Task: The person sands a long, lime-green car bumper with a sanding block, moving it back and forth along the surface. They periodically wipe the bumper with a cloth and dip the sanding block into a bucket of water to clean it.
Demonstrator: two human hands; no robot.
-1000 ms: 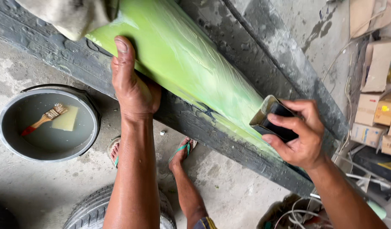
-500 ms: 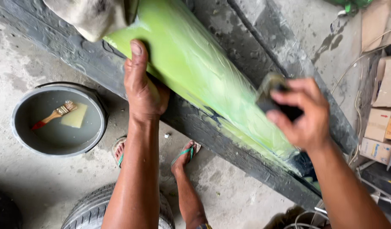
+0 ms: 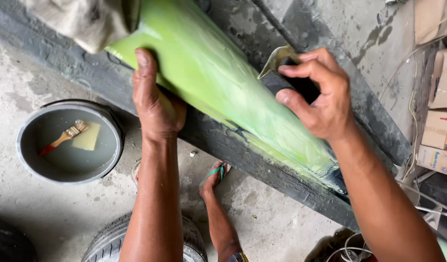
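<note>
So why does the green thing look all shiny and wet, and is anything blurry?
In the head view, soft daylight puts pale, streaky glare along the long glossy green panel, so it looks wet. The right hand, gripping a dark sanding block wrapped in paper, and the left hand on the panel's edge are sharp. The round grey bucket of water looks dim and flat.

At nine o'clock, a grey bucket [image 3: 118,145] of murky water on the concrete floor [image 3: 49,218], holding a red-handled paintbrush [image 3: 64,137] and a pale yellow square [image 3: 87,138]. At seven, a tyre [image 3: 107,240]. At twelve toward ten, a dirty cloth [image 3: 83,22]. At three, stacked cardboard boxes [image 3: 439,131] beside loose cables [image 3: 422,194].
</note>
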